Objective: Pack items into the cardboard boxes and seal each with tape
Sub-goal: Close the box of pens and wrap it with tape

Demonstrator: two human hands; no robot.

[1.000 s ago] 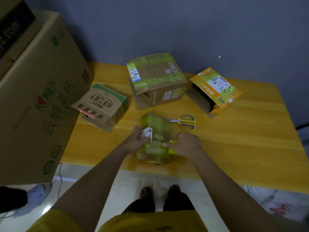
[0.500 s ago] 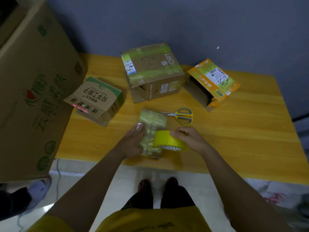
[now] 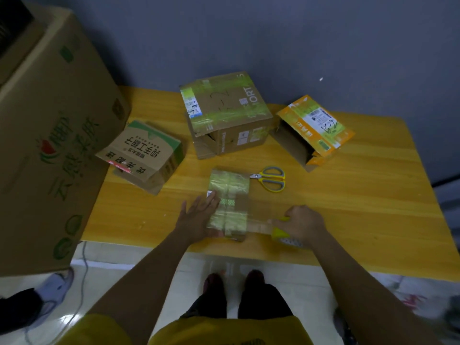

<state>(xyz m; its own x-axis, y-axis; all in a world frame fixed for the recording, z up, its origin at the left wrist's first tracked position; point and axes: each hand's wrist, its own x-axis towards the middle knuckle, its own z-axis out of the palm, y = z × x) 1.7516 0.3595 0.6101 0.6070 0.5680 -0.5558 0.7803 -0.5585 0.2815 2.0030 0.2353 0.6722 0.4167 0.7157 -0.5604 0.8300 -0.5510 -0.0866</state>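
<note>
Viewed from a head camera looking down at a wooden counter (image 3: 348, 207). Nearest, at the counter's front edge, a small cardboard box (image 3: 229, 202) already wrapped in bands of yellowish tape. Left hand (image 3: 199, 217) laid flat, fingers straight, pressing down on the box's left side to steady it. Right hand (image 3: 302, 224) curled around a yellow tape roll (image 3: 280, 232), now drawn out to the right of the box, well off the lid where it sat half a second ago. Between roll and box, a stretched strip of clear tape (image 3: 258, 226), apparently anchored on the near end of the box. Judged as the sealing step under way: fresh length pulled, probably ready for laying down or cutting. Just beyond the box, yellow-handled scissors (image 3: 270, 178) lying untouched within easy reach. Farther back, three more boxes: a green-and-brown one (image 3: 142, 155) on its side at left, a larger taped carton (image 3: 224, 113) in the middle, an orange one (image 3: 316, 130) lying open at right. At far left, beside the counter, a big printed carton (image 3: 49, 145).
</note>
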